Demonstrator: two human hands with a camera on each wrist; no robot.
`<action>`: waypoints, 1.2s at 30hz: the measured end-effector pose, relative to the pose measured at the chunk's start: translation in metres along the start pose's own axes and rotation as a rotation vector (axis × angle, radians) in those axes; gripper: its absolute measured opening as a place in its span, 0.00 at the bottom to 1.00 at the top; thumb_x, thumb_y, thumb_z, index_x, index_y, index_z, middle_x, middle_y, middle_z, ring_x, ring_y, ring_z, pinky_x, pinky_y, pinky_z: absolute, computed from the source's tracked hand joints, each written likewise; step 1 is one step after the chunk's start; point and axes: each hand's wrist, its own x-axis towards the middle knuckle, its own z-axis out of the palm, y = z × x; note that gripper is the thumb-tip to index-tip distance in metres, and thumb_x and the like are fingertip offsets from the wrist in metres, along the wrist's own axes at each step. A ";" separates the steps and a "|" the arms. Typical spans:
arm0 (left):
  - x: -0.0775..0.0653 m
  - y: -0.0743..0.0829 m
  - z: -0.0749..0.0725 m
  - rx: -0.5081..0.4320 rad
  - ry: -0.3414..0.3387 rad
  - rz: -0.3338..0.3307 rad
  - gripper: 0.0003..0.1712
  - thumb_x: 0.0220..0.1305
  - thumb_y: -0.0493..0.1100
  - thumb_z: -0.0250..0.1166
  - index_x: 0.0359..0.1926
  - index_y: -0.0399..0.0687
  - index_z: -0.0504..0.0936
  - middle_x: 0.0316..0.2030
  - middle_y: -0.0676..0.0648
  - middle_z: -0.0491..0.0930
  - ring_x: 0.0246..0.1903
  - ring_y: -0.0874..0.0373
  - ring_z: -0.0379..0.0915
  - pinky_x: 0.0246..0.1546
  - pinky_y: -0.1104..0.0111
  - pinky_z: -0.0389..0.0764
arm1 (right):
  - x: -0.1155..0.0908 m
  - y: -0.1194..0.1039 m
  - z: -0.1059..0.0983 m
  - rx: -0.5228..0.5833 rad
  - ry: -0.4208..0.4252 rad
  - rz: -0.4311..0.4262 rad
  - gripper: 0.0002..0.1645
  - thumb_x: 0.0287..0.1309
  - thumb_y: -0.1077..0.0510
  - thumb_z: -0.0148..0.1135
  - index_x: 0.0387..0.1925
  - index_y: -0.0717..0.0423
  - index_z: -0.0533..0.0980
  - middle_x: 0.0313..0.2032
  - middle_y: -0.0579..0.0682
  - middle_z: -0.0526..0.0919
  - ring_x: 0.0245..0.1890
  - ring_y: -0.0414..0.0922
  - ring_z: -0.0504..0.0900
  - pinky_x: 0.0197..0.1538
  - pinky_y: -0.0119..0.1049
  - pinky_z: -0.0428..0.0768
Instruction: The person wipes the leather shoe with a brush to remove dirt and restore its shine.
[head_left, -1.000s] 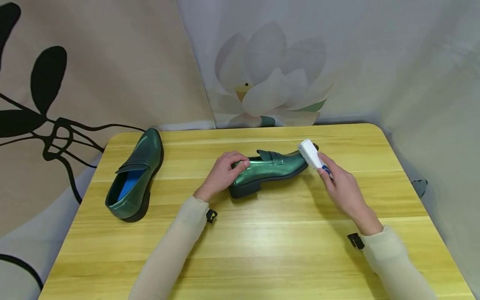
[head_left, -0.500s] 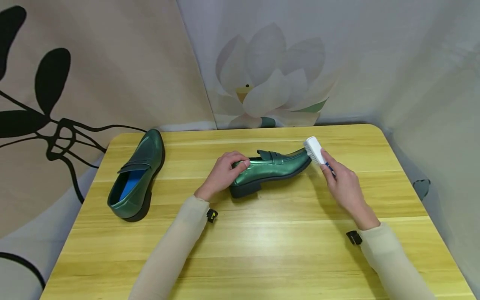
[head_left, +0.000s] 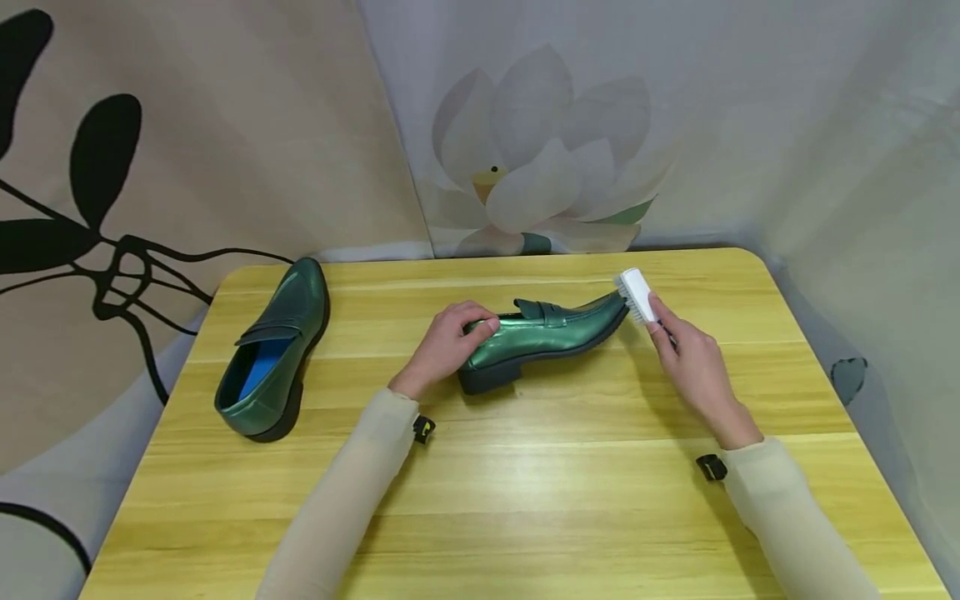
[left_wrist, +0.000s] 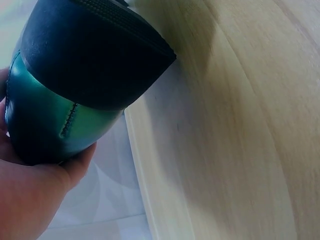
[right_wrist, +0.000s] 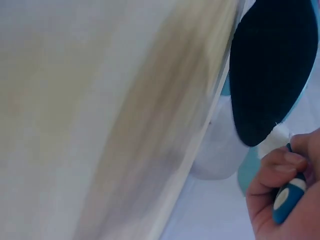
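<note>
A shiny green loafer (head_left: 551, 329) with a dark sole is held up off the table, its toe to the right. My left hand (head_left: 447, 342) grips it at the heel; in the left wrist view the heel block (left_wrist: 95, 60) faces the camera. In my right hand (head_left: 693, 367) is a white-headed brush (head_left: 636, 293), its bristles at the tip of the toe. The brush's blue and white handle (right_wrist: 290, 200) shows in the curled fingers in the right wrist view, where the loafer's dark sole (right_wrist: 272, 70) is above the hand.
Another green loafer (head_left: 277, 350) with a blue insole stands at the left of the wooden table (head_left: 525, 508). Patterned curtains (head_left: 285, 125) hang behind and beside the table. A black strap device (head_left: 423, 429) is worn at each wrist.
My right hand has moved the brush slightly to the right and away from me, from the top of the toe to its tip. The left hand and the loafer stay put.
</note>
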 end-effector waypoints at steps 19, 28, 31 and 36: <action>0.003 -0.009 -0.003 -0.005 0.049 -0.021 0.17 0.78 0.47 0.60 0.52 0.39 0.87 0.52 0.41 0.84 0.57 0.43 0.76 0.64 0.50 0.71 | -0.020 -0.012 -0.013 -0.100 -0.048 -0.154 0.31 0.74 0.61 0.60 0.76 0.52 0.68 0.31 0.58 0.82 0.25 0.49 0.72 0.29 0.46 0.71; 0.005 -0.007 0.000 -0.011 0.029 -0.022 0.18 0.78 0.48 0.59 0.52 0.39 0.86 0.52 0.41 0.84 0.57 0.44 0.76 0.64 0.50 0.71 | -0.024 -0.007 -0.015 -0.130 0.000 -0.201 0.33 0.69 0.65 0.64 0.73 0.56 0.71 0.29 0.58 0.81 0.22 0.49 0.71 0.28 0.47 0.72; 0.005 -0.006 -0.001 -0.025 0.039 -0.029 0.17 0.78 0.47 0.59 0.52 0.39 0.86 0.52 0.42 0.84 0.57 0.44 0.76 0.64 0.50 0.71 | -0.029 -0.012 -0.014 -0.114 0.002 -0.283 0.35 0.65 0.66 0.67 0.72 0.55 0.72 0.27 0.56 0.80 0.21 0.46 0.68 0.26 0.43 0.71; 0.005 -0.008 -0.001 -0.031 0.047 -0.025 0.16 0.78 0.47 0.60 0.51 0.39 0.87 0.50 0.42 0.84 0.55 0.45 0.77 0.62 0.50 0.72 | -0.034 -0.018 -0.013 -0.124 0.007 -0.324 0.35 0.65 0.66 0.67 0.72 0.53 0.72 0.26 0.55 0.78 0.19 0.43 0.65 0.23 0.38 0.68</action>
